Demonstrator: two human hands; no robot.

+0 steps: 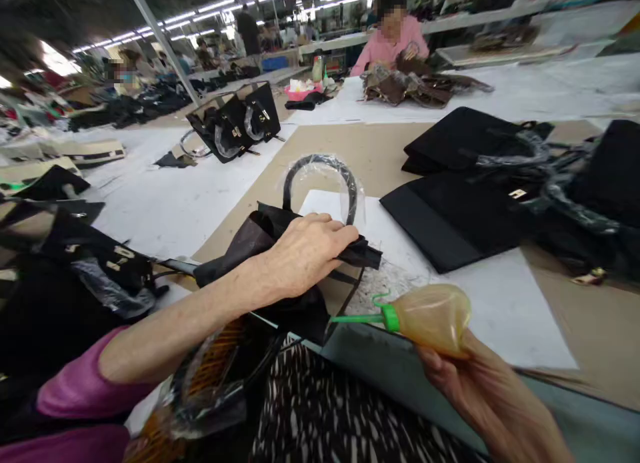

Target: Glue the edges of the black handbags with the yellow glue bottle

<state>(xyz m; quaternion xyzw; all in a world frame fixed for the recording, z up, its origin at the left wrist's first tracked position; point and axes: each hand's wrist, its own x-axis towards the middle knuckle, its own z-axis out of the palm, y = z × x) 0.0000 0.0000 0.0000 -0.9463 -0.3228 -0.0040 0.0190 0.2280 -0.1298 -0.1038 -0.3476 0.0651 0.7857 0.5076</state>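
My left hand (313,253) is closed over the upper edge of a black handbag (250,246) at the table's front edge. The bag lies tilted, with its plastic-wrapped handle (324,160) standing up beyond my fingers. My fingertips are partly hidden in the black material. In my right hand (480,383) is a squeeze bottle (433,316) of amber liquid, lying nearly level. Its thin green nozzle (357,318) points left, with the tip at the open side of the bag. Whether the tip touches the bag, I cannot tell.
Black bags (465,210) lie on the right, and more bags (237,123) stand at the back left. Black bag parts (90,270) are piled at the near left. Across the table a person in pink (390,40) handles brown pieces (425,86). A bag handle hangs near my lap.
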